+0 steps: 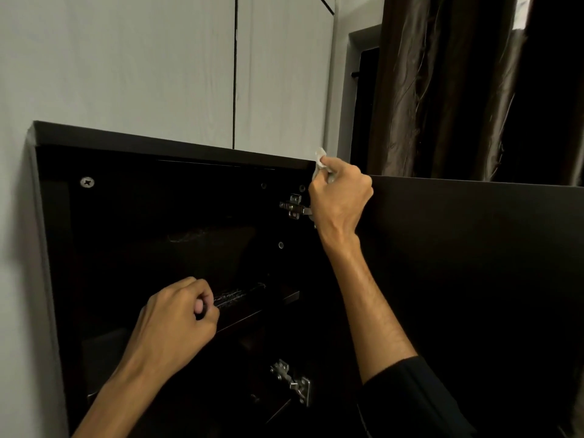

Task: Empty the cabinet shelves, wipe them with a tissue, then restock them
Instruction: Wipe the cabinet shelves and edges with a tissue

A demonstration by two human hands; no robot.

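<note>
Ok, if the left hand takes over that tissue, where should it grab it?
Probably the white tuft of the tissue sticking up above the right hand, pinched from above and the left. The rest is bunched inside that fist, and the open door blocks the right side.

cabinet [126, 216] interior too dark, tissue [319, 159] mostly hidden

At the top right corner of the dark wooden cabinet [170, 143], the right hand [339, 197] grips a crumpled white tissue [319, 161] beside the open dark door [474, 248]. The left hand [177, 314], fingers curled, hovers before the dark shelf edge [252, 311] inside.
</note>
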